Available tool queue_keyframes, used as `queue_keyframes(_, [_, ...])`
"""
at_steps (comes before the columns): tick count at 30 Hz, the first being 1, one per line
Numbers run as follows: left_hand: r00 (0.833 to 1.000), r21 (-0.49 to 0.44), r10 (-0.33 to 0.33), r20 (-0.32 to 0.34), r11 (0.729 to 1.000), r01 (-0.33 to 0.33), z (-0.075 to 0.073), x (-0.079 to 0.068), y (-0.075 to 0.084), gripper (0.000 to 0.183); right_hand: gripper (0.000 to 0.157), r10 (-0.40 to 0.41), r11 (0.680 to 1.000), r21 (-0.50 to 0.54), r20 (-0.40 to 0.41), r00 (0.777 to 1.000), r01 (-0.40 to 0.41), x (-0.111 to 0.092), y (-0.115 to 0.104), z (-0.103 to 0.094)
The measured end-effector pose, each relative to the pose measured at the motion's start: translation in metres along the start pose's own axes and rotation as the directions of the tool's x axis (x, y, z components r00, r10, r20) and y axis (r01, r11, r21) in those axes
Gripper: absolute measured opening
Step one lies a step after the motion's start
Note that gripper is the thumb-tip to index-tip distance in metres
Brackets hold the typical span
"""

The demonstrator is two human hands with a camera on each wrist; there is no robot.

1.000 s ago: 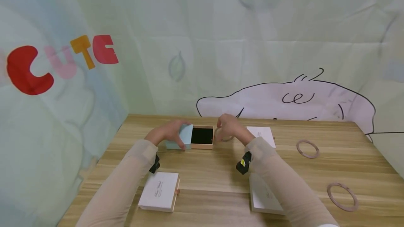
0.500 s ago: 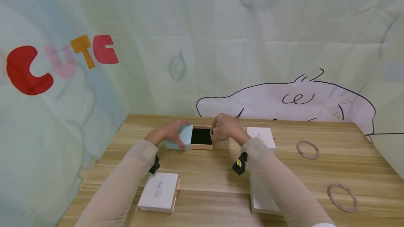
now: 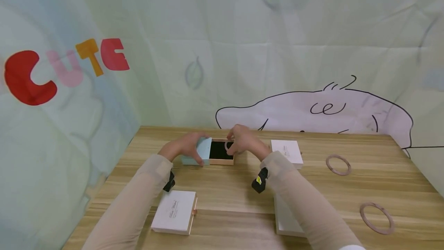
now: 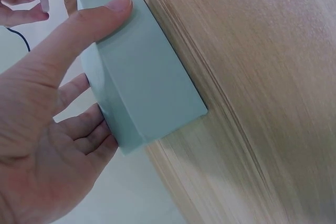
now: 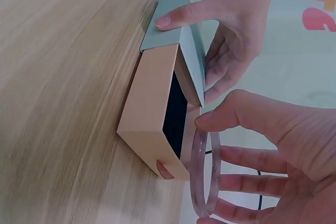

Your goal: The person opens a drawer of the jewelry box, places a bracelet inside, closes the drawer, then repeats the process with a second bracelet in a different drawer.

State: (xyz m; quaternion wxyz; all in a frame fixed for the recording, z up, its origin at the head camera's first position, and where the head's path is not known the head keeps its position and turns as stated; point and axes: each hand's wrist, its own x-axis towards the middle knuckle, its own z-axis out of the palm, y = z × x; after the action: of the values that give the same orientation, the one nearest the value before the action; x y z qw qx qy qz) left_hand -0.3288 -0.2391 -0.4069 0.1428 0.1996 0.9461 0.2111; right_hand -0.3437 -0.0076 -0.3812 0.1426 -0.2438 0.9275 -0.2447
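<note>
At the back of the table lies a slide-out gift box, its light blue sleeve (image 3: pixel 204 150) pulled partway off a peach drawer (image 5: pixel 147 87) lined in black. My left hand (image 3: pixel 187 145) grips the sleeve, thumb on the near side and fingers on the far side, as the left wrist view also shows. In my right hand (image 3: pixel 244 141) a translucent pinkish bangle (image 5: pixel 198 177) is pinched between thumb and fingertips. The bangle stands on edge above the right end of the drawer. A ribbon tab (image 5: pixel 165 170) shows on the drawer's end face.
White boxes with printed lettering lie around: one at front left (image 3: pixel 175 211), one at back right (image 3: pixel 286 151), and one partly under my right forearm (image 3: pixel 286 219). Two more bangles rest on the right, one farther back (image 3: pixel 338 165), one nearer (image 3: pixel 377 218). A printed curtain (image 3: pixel 243 68) hangs behind.
My right hand has moved left with the bangle, from beside the drawer to over its right end. The left hand and the box have stayed in place.
</note>
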Motion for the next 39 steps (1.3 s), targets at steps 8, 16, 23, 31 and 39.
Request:
queue_keyframes(8, [1.000,0.006,0.003,0.008,1.000,-0.003,-0.001,-0.001,-0.001,0.095,0.053,-0.034,0.999,0.011,0.002,0.999,0.034,0.007,-0.006,0.005])
queue_keyframes(16, [1.000,0.012,0.014,0.009,1.000,-0.014,0.000,-0.002,-0.001,0.093,0.051,-0.063,0.998,-0.033,-0.020,0.998,0.062,0.011,-0.010,0.010])
queue_keyframes(23, [1.000,0.013,0.001,0.016,1.000,-0.001,-0.001,-0.002,0.000,0.094,0.053,-0.059,0.998,-0.007,-0.021,0.998,0.059,0.016,-0.009,0.014])
queue_keyframes(31, [1.000,0.012,0.011,0.011,1.000,-0.011,-0.001,-0.002,0.002,0.092,0.053,-0.078,0.997,-0.010,-0.021,0.997,0.078,0.019,-0.014,0.018])
queue_keyframes(39, [1.000,0.014,0.010,0.016,1.000,-0.010,-0.001,0.000,0.002,0.092,0.053,-0.093,0.996,-0.010,-0.016,0.995,0.093,0.018,-0.019,0.018])
